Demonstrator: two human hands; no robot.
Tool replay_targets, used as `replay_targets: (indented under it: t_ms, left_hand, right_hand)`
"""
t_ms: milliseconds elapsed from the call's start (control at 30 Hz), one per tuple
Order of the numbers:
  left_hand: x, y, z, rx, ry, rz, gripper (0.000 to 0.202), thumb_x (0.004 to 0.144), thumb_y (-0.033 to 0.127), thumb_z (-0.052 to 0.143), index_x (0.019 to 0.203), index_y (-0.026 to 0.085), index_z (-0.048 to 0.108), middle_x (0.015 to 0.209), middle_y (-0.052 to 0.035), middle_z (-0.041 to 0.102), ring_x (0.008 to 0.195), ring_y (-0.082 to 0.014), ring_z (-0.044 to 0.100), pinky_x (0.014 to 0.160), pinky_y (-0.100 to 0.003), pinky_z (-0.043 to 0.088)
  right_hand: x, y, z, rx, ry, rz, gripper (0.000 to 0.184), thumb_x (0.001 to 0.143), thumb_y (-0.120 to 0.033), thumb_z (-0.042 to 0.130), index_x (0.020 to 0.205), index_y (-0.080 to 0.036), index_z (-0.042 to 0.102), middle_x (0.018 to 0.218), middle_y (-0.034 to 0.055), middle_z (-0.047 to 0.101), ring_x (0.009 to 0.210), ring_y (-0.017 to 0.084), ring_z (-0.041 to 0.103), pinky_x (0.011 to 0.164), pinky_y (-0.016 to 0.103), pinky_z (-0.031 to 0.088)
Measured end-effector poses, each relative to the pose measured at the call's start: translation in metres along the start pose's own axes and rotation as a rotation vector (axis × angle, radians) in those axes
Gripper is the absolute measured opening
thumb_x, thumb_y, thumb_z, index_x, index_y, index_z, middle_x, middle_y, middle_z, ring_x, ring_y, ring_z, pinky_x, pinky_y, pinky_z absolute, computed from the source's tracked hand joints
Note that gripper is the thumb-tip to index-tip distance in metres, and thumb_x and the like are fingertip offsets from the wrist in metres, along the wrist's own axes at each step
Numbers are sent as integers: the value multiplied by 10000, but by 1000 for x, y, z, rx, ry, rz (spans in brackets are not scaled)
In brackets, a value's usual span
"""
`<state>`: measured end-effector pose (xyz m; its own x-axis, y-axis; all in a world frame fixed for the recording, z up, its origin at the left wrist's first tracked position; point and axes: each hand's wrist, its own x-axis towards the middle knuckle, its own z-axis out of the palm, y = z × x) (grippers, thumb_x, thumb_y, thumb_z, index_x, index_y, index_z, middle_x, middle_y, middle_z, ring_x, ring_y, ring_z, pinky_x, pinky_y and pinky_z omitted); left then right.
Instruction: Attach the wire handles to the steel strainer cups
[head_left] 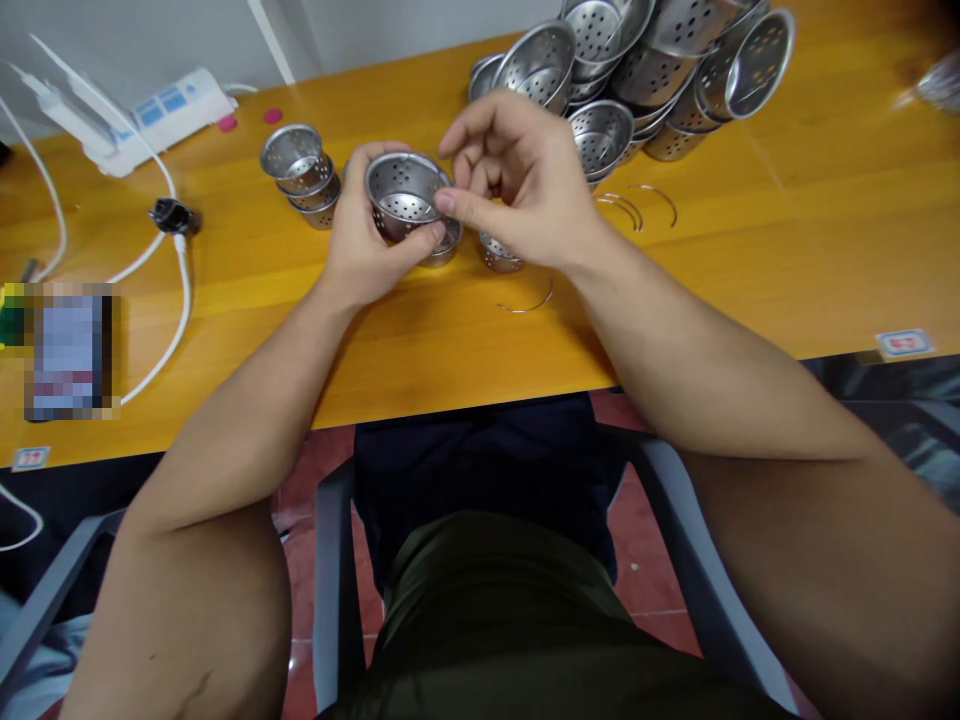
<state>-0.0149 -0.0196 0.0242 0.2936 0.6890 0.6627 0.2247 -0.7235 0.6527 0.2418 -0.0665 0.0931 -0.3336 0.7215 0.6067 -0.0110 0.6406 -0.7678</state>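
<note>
My left hand (364,240) is wrapped round a small perforated steel cup (396,212), with its thumb along the near side and its fingers behind. The cup is tilted so that its holed inside shows. At the right rim of this cup is the thumb of my right hand (529,175). The index finger stands apart from that thumb and the other fingers curl loosely; no object shows between them. Another perforated cup (444,248) is partly hidden below the held one. Beneath my right hand stands one more small cup (501,255), and a curved thin wire (529,308) lies just in front.
Several perforated cups form a short stack (319,190) to the left. A big pile of such cups (652,70) fills the back right, with curved wires (630,208) before it. On the left are a power strip (172,105), white cables (184,300) and a blurred phone-like device (67,345).
</note>
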Motion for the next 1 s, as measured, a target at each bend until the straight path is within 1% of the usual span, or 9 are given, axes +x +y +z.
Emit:
replay_targets:
  t_ms: [100,200,333,433,567,667,767,867,1000]
  left_hand:
    - [2,-16,-5,-28,2,87,866,835,758,1027,1589,589,635,1533,-49,834,1405,-532,797,1146,-862,678]
    - [2,-29,-7,-62,6,173,869,889,857,971,1646,622,616,1526,-36,846,1358,-528,820,1108,-866,680]
    - [-1,-36,-7,-76,-18,101,844,869,880,992,1617,661,669,1502,-13,855,1374,-540,809,1116,-892,657]
    - [-3,-37,-7,-125,-24,75,763,917,991,933,1579,703,686,1506,27,847,1350,-517,808,1076,-885,655]
    - [-3,-42,-3,-139,-43,75,743,1067,1082,852,1594,588,677,1523,60,826,1341,-376,764,1132,-804,647]
    - [-1,-46,1,-110,-1,101,853,961,1162,850,1578,599,675,1470,18,820,1340,-436,751,1130,-863,624]
    - [0,-45,2,-126,35,116,877,818,1077,935,1552,655,707,1470,-27,829,1321,-535,787,1102,-904,617]
    - [0,-41,-1,-101,-20,87,817,840,930,970,1565,656,712,1510,-25,836,1353,-542,792,1113,-890,633]
    - [-1,-33,-3,-85,-14,102,770,896,937,931,1569,644,700,1485,-26,856,1319,-529,812,1089,-893,669]
  right_hand:
    - [-1,-2,-1,-107,4,27,522,998,-796,1033,1039,-356,756,1057,56,759,884,302,679,677,439,581]
    - [-4,-4,-2,-157,4,26,465,1029,-770,992,1059,-357,781,1176,65,792,888,284,683,658,417,576]
    - [-5,-10,-1,-173,4,8,427,1042,-700,1016,1092,-346,783,1296,68,778,876,251,695,648,380,614]
    - [-5,-15,-3,-204,-7,61,428,1014,-658,1064,1116,-351,784,1340,63,770,884,254,715,662,378,656]
    - [-5,-15,-6,-225,-25,140,511,953,-719,1107,1160,-377,788,1341,73,773,978,310,745,675,401,660]
    - [-4,-11,-5,-187,-50,114,520,963,-736,1110,1116,-362,782,1267,80,766,1018,317,730,714,398,662]
    - [-5,-10,-5,-160,-60,76,503,991,-702,1108,1052,-339,765,1189,75,739,965,288,697,716,382,645]
    - [-6,-14,-5,-159,-65,77,482,1000,-675,1093,990,-338,748,1178,75,719,969,298,713,679,385,637]
    - [-6,-18,-5,-202,-80,99,441,972,-649,1091,977,-354,763,1301,96,750,1176,370,737,740,413,700]
